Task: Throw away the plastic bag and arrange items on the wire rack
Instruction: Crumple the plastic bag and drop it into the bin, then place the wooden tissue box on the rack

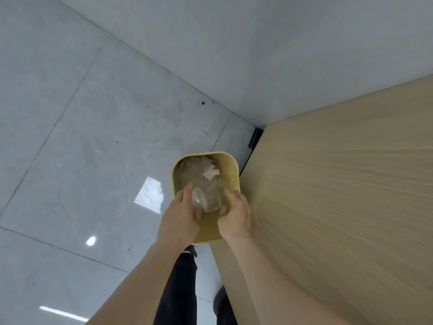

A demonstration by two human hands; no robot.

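Both hands are down over the mustard-yellow, round-cornered plastic waste bin (230, 170) at centre frame, and between them sits the crumpled clear plastic bag (207, 198), bunched into a loose ball right over the bin's mouth. The left hand (180, 216) cups the bag from the left with its fingers (187, 192) curled around the film, while the right hand (235, 214) presses in from the other side; both are closed onto the bag, squeezing it small, by the look of it so it goes in without springing back out.

The bin stands on the glossy pale grey tiled floor (82, 137), tucked tight against the side of the light wood-grain worktop (339, 195) that fills the right of the frame, close to the white wall (257, 43) at the top. Handy spot: out of the walkway, within reach of the working surface. Inside it, toward the far end, there is pale crumpled waste (199, 164) already.

The person's dark trouser legs (180, 289) show at bottom centre.

My read: the throwing-away step is at its very end, needing only a release. The wire rack is nowhere in view, so arranging is all to come.
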